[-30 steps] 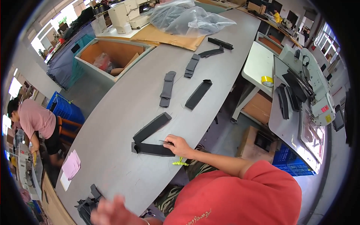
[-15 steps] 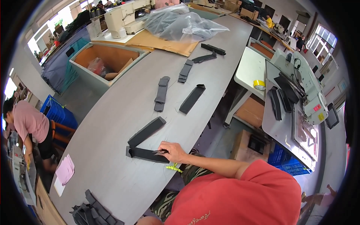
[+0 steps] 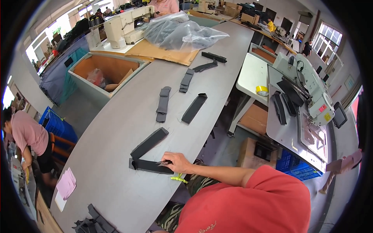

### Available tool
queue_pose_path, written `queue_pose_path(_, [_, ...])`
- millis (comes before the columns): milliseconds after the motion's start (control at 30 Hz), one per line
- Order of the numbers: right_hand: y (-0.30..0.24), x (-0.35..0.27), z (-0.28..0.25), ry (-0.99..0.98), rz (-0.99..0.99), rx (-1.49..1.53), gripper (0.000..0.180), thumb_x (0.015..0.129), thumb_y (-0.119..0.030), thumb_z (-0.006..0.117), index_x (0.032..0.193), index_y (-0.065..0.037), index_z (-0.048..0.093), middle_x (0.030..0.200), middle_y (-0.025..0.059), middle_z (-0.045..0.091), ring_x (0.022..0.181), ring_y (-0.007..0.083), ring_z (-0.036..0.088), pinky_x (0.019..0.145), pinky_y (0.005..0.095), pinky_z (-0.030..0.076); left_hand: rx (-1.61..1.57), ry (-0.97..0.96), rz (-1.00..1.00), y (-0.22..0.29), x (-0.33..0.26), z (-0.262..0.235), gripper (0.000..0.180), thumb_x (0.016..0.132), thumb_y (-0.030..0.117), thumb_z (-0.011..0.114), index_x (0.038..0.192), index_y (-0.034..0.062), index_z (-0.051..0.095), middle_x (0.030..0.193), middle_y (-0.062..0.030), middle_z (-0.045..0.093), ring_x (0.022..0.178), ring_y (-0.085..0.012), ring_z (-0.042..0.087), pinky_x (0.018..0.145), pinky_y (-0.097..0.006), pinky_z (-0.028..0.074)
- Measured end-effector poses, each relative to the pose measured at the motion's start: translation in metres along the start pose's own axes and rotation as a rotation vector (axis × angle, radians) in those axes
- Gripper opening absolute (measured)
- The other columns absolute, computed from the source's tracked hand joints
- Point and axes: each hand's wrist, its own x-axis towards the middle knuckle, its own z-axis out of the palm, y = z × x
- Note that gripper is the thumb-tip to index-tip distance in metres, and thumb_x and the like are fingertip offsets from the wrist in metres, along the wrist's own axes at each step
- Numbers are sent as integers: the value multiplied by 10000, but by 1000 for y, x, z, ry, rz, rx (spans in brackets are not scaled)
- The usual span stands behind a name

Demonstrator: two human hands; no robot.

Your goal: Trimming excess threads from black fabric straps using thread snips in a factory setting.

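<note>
My right hand [image 3: 179, 163] rests at the near edge of the table, its fingers closed round a pair of small thread snips [image 3: 166, 163] with dark handles. The snips' pointed tips lie over a black fabric strip [image 3: 149, 166] flat on the table. Another black strip [image 3: 149, 143] meets it at its left end, forming a V. Bright yellow-green cord [image 3: 179, 178] hangs by the table edge below my hand; whether it is tied to the snips is hidden. My left hand is out of view.
Further up the grey table [image 3: 116, 143] lie several dark strips [image 3: 163, 104], then cardboard [image 3: 163, 52] and clear plastic bags [image 3: 182, 33]. A dark pile [image 3: 95, 221] and pink papers [image 3: 67, 183] sit lower left. A sewing machine [image 3: 312, 91] stands right; a person in pink [image 3: 29, 132] bends at left.
The whole view has shifted slightly. My right hand keeps the thread snips over the same strip, with the strips lying as before.
</note>
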Motion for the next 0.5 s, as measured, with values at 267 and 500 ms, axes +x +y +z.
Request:
queue_pose_path(267, [1,-2,-6,-13,22,22,128,758,-34,619,869,-47,557,790,58,554,694,237,548,603,326,428,-115,-5,-31,5,3,-3,706,794,-94,403,1447,105,224,1533,-61,83,1431,-189,27,1083,-513,206])
queue_pose_path(500, [0,1,-3,-14,10,9,130,759,-35,619,875,-48,562,795,57,554,691,240,546,599,324,426,-253,-15,-84,-4,-3,-1,660,843,-33,423,1455,101,216,1541,-60,76,1447,-209,-2,1135,-566,84])
